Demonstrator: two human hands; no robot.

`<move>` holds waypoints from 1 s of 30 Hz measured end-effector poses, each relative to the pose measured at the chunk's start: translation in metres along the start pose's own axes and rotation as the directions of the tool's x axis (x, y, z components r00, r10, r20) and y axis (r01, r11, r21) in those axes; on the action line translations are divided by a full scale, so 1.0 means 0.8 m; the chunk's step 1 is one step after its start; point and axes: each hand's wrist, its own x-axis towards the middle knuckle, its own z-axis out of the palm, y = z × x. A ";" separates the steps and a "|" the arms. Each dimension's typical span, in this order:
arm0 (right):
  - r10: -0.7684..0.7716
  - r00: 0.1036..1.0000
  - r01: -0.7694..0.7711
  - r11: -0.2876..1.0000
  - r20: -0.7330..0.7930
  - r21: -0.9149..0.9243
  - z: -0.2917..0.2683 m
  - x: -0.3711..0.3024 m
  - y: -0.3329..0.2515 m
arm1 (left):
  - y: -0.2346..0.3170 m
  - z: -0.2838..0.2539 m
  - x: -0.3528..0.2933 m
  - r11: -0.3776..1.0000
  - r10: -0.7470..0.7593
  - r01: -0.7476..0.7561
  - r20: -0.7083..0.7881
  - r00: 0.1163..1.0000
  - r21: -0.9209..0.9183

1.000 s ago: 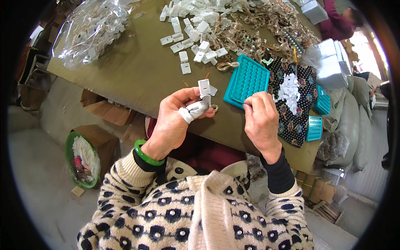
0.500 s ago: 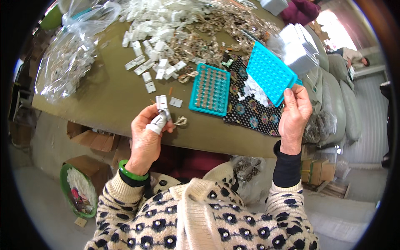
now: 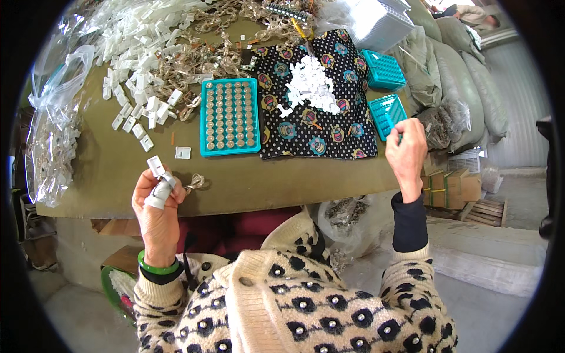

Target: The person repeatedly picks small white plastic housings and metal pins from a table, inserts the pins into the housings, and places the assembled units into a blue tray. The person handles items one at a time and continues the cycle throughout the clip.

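My left hand (image 3: 158, 206) is closed around a small white plastic case (image 3: 156, 166), held over the table's near edge. A white wrap covers one of its digits, and a small coil of thin clear wire (image 3: 195, 183) shows beside the fingers. At the right edge of the table, my right hand (image 3: 407, 150) pinches the edge of a tilted turquoise tray (image 3: 382, 107). Between the hands, a second turquoise tray (image 3: 203, 132) lies flat, filled with rows of round, metallic button cells (image 3: 229, 115). Near it lies a loose white case piece (image 3: 183, 153).
A dark patterned cloth (image 3: 318, 138) bears a heap of small white pieces (image 3: 312, 88). White cases (image 3: 141, 70) and tangled wires (image 3: 197, 65) cover the far left. Another turquoise tray (image 3: 384, 67) and white stacked sheets (image 3: 379, 26) stand right; sacks (image 3: 450, 76) lie beyond.
My right hand has lowered the turquoise tray from above the cloth to the table's right side. My left hand still holds the white case. The view has shifted right.
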 end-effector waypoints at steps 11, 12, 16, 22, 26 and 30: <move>0.047 0.958 -0.117 0.964 0.282 0.237 0.075 0.025 0.065 | 0.003 0.011 -0.004 1.000 0.018 -0.017 -0.057 0.998 0.015; 0.022 0.962 -0.095 0.961 0.272 0.260 0.079 0.026 0.066 | 0.003 0.011 -0.004 1.000 0.021 -0.021 -0.053 0.998 0.006; 0.004 0.969 -0.059 0.975 0.247 0.216 0.094 0.023 0.069 | 0.005 0.012 -0.003 0.999 -0.010 0.013 -0.069 0.998 0.038; 0.029 0.971 -0.086 0.969 0.238 0.232 0.089 0.023 0.053 | 0.004 0.009 -0.006 0.999 0.003 -0.002 -0.043 0.999 0.039; 0.126 0.963 -0.216 0.890 0.237 0.403 0.061 0.046 0.005 | 0.008 0.005 -0.010 0.992 -0.077 0.076 -0.011 0.997 -0.103; -0.001 0.966 -0.178 0.725 0.259 0.665 0.057 0.072 -0.092 | 0.019 0.012 -0.011 0.969 -0.140 0.153 0.076 0.987 -0.196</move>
